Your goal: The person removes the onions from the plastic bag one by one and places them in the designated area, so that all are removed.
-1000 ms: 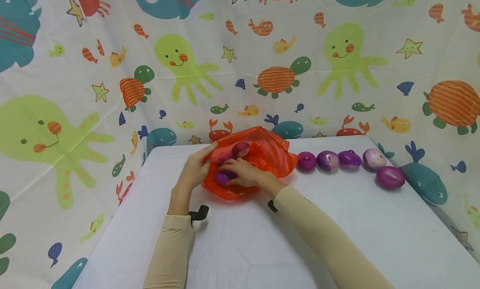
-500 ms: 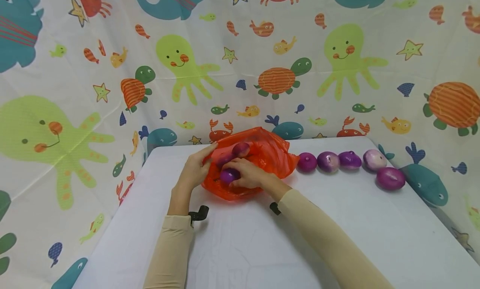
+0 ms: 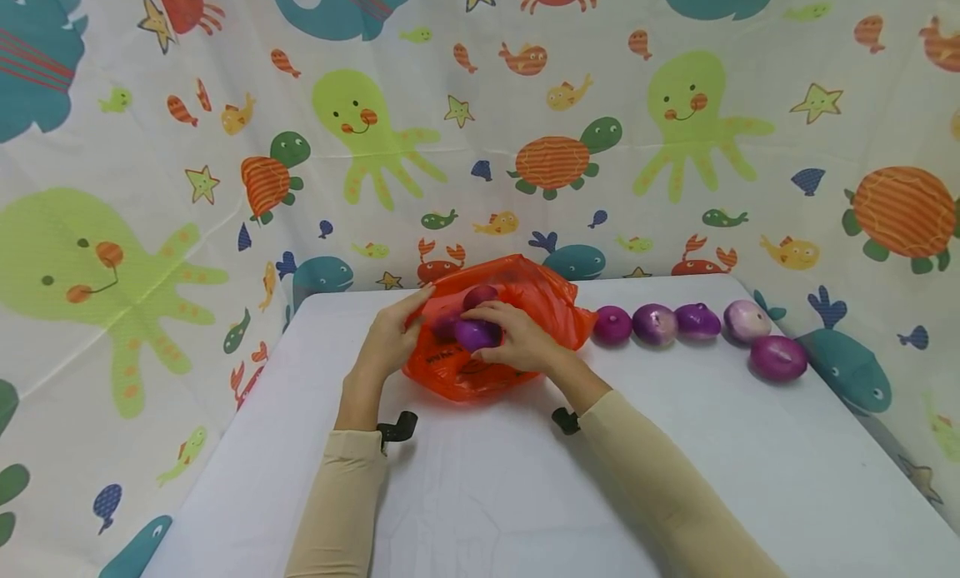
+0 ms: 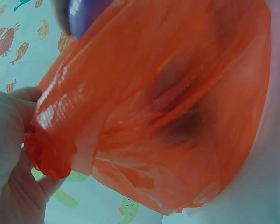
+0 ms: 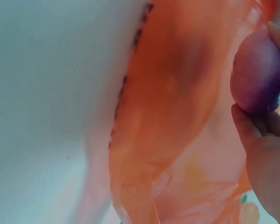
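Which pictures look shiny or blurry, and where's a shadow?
Left wrist view: white glare on the bag, fuzzy dark shapes showing through; right wrist view: bag blurry, held onion clearer; head view: sharper, soft shadow beside the right sleeve on the table.

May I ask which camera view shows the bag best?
The head view: the bag fits entirely in frame, though the right hand covers part. Left wrist shows its side close, cropped above; right wrist shows a cropped section.

Five onions (image 3: 698,321) on the table (image 3: 480,486), right of the bag (image 3: 546,307)
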Available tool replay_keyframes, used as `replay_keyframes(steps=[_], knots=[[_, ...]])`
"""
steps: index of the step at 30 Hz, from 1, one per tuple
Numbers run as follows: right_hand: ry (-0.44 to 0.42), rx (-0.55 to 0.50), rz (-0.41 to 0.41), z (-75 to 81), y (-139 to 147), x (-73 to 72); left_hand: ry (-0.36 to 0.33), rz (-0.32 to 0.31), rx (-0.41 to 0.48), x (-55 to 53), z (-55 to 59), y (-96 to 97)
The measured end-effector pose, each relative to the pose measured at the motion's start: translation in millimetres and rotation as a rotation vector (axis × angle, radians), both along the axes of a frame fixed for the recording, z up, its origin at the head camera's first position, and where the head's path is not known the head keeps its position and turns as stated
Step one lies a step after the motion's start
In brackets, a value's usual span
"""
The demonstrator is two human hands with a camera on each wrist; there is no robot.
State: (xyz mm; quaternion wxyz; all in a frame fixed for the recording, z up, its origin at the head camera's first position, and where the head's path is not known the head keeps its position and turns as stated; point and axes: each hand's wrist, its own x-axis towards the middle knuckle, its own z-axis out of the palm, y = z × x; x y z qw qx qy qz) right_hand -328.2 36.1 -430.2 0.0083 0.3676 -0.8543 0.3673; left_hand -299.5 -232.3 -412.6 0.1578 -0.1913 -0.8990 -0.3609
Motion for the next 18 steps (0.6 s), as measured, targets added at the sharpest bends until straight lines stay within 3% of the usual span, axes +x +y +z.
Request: replay_keyframes(steps=[8, 18], knots=[[0.03, -0.129, -0.004, 8.9, 24, 14.4, 0.001, 0.006, 0.005, 0.6, 2.9, 2.9], [0.112, -0.134, -0.016, 10.7, 51, 28.8, -0.006, 0.022, 0.001, 0.9, 2.0, 3.2]])
